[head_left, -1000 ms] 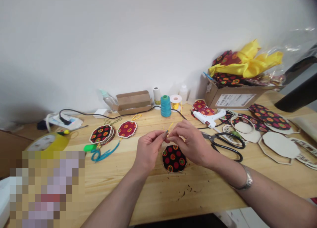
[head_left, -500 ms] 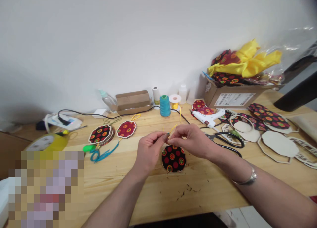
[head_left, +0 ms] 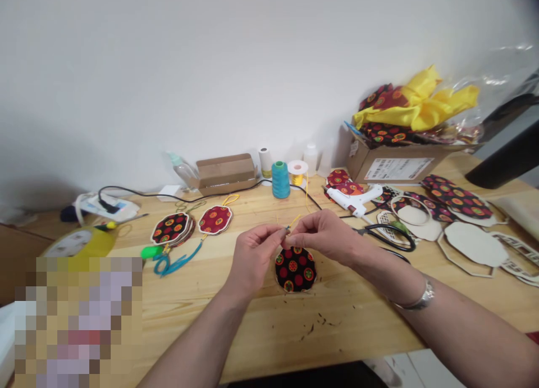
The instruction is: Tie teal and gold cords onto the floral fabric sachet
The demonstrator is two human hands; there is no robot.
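Fingertips of left hand [head_left: 255, 254] and right hand [head_left: 323, 237] pinch narrowly on yellow cord [head_left: 296, 220], by the far edge of black patterned disc [head_left: 295, 271]; any join hidden. Step looks like fine cord work; next move likely calls for steady, precise pinching. Scissors [head_left: 389, 236] right of disc, teal spool [head_left: 281, 181] beyond it.

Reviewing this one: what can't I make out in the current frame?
All in the head view:
What the small blue-green piece is: too small, partly covered by the left hand and right hand.
Upper edge of the black patterned piece: partly behind the right hand.
Blade tips of the scissors: behind the right hand.
Print on the box label: too small, blurred.
Lower left: pixelated.
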